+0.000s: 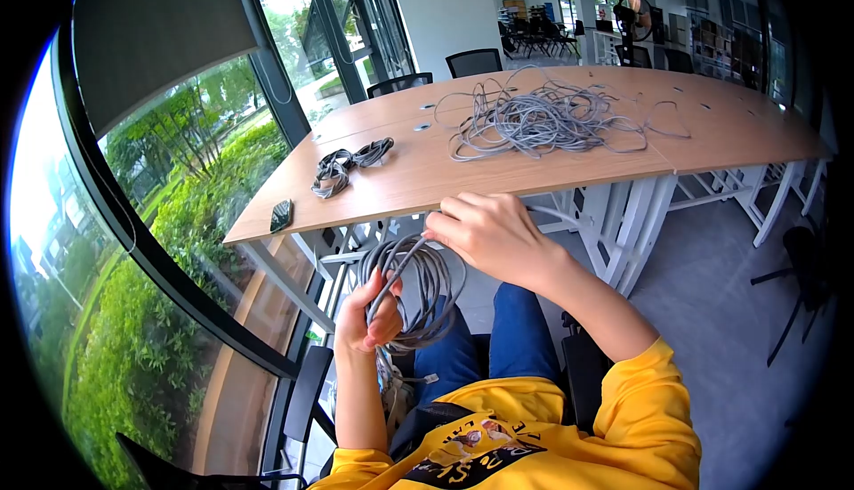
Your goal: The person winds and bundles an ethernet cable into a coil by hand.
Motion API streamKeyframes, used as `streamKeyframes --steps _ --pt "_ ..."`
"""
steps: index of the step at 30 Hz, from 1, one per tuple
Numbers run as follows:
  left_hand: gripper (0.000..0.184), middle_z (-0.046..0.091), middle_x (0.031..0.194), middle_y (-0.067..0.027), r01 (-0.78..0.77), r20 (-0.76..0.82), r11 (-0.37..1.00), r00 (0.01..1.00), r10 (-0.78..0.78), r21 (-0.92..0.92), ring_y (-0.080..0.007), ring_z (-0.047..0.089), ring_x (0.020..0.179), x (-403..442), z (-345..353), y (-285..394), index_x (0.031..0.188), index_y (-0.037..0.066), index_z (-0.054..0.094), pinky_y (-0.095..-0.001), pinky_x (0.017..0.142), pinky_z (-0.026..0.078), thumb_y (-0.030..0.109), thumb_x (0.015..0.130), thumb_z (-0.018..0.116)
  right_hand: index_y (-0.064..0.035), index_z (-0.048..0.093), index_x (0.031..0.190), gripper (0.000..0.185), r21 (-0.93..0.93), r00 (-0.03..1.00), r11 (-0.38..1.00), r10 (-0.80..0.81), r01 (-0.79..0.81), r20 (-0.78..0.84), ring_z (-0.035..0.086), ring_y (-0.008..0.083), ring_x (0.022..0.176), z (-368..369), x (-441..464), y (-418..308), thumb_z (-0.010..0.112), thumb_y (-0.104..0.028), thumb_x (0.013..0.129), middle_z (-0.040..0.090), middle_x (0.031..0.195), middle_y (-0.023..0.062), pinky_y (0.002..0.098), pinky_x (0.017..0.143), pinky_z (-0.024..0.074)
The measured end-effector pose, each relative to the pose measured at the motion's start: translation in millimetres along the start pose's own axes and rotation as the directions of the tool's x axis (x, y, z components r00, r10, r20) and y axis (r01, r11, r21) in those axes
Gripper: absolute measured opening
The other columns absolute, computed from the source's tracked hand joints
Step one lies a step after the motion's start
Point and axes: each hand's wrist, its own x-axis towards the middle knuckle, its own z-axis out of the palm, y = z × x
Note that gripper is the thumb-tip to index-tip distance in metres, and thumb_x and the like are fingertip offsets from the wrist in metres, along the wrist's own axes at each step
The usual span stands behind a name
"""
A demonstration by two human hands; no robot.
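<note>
the tall window (187,187) runs along the left side, with greenery beyond it. beside it is the long wooden table (400,187), its near edge just ahead of the person's knees. two black chairs (474,63) are at its far side. on the tabletop, right of centre, is the biggest thing of its kind, a loose, tangled heap of grey cable (543,121). loops in it cross every way, so a hard pull on one could cinch a knot or drag the whole mass towards the edge.

the round coil (431,294) is off the table, above the lap. the left hand (378,316) has its fingers closed around the gathered loops; if that hold slackens, turns could slide off, and uneven loops could cross and snarl. the right hand (494,232) pinches a strand (409,248) by the coil; too sharp a tug there could pull the loops out of round or out of the left hand.

a smaller tied bundle (334,170) lies on the table's left part. nearer the corner is a dark, phone-like object (281,215), close enough to the edge that a swinging cable could knock it off.
</note>
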Motion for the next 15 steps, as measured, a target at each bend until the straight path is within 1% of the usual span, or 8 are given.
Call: streamKeyframes --steps 2,4,6,8,10,12,14,15 --pt "0.038 0.04 0.037 -0.0046 0.013 0.001 0.997 1.0 -0.014 0.071 -0.0104 0.033 0.023 -0.1 -1.3 -1.5 0.088 -0.005 0.044 -0.0205 0.024 0.024 0.028 0.091 0.024 -0.0068 0.054 0.069 0.014 0.058 0.999 0.998 0.032 -0.033 0.008 0.055 0.0203 0.057 -1.9 -0.3 1.3 0.057 -0.019 0.073 0.051 0.059 0.0049 0.0297 0.046 0.0398" --pt "0.04 0.041 0.037 -0.0046 0.017 0.103 0.994 0.994 -0.028 0.107 -0.0101 0.033 0.023 2.2 -1.2 -4.2 0.088 -0.007 0.044 -0.0206 0.024 0.026 0.028 0.091 0.025 -0.0061 0.054 0.069 0.02 0.183 0.971 0.973 0.097 -0.139 0.221 0.054 0.023 0.055 -3.1 -1.9 3.1 0.054 -0.024 0.077 0.051 0.055 0.0074 0.033 0.047 0.0392" --pt "0.045 0.04 0.036 -0.003 0.046 0.139 0.997 0.989 -0.053 0.055 -0.0085 0.032 0.023 3.6 -0.7 -5.7 0.088 -0.008 0.043 -0.0188 0.024 0.026 0.032 0.091 0.023 -0.0056 0.054 0.07 0.022 0.25 0.962 0.95 0.126 -0.187 0.24 0.053 0.0241 0.053 3.7 -5.6 6.8 0.052 -0.026 0.078 0.051 0.054 0.0083 0.0337 0.048 0.0383" --pt "0.049 0.038 0.034 -0.0013 0.129 0.247 0.985 0.964 -0.099 -0.111 -0.0071 0.03 0.022 6.1 -0.7 -5.6 0.087 -0.008 0.044 -0.0172 0.023 0.023 0.036 0.09 0.021 -0.0051 0.054 0.07 0.025 0.311 0.953 0.921 0.153 -0.233 0.259 0.052 0.0251 0.051 3.8 -7.2 9.2 0.05 -0.028 0.08 0.051 0.053 0.0092 0.0345 0.048 0.0373" --pt "0.054 0.036 0.033 0.0006 0.126 0.231 0.985 0.968 -0.096 -0.12 -0.0055 0.028 0.021 7.5 -0.2 -8.3 0.084 -0.006 0.044 -0.0163 0.023 0.02 0.041 0.089 0.018 -0.0044 0.054 0.069 0.026 0.342 0.917 0.879 0.216 -0.332 0.335 0.049 0.0252 0.049 0.7 -7.4 8.5 0.049 -0.027 0.082 0.051 0.053 0.0092 0.0336 0.048 0.0362" --pt "0.058 0.035 0.032 0.0013 0.118 0.286 0.982 0.956 -0.072 -0.146 -0.0049 0.027 0.021 9.2 0.0 -9.7 0.079 -0.005 0.045 -0.0164 0.023 0.018 0.046 0.088 0.018 -0.0036 0.054 0.068 0.028 0.386 0.922 0.853 0.244 -0.352 0.302 0.048 0.0246 0.047 2.3 -9.9 7.2 0.048 -0.027 0.082 0.05 0.052 0.009 0.0329 0.048 0.0358" --pt "0.065 0.034 0.032 0.0028 0.111 0.248 0.988 0.965 -0.081 -0.11 -0.0041 0.028 0.022 10.1 12.3 -5.7 0.072 -0.002 0.042 -0.0155 0.024 0.018 0.058 0.082 0.02 -0.0028 0.053 0.067 0.03 0.428 0.923 0.824 0.273 -0.371 0.272 0.047 0.0239 0.046 1.1 -10.9 7.1 0.047 -0.027 0.083 0.049 0.051 0.0088 0.0321 0.047 0.0353" --pt "0.059 0.037 0.034 0.0028 0.079 0.239 0.99 0.97 -0.049 -0.115 -0.0033 0.031 0.023 8.9 13.8 -6.6 0.071 -0.001 0.042 -0.014 0.024 0.02 0.054 0.083 0.024 -0.0021 0.052 0.066 0.031 0.472 0.903 0.77 0.34 -0.428 0.265 0.047 0.0227 0.045 -2.0 -9.8 6.4 0.047 -0.027 0.084 0.049 0.051 0.0085 0.0313 0.047 0.0354"
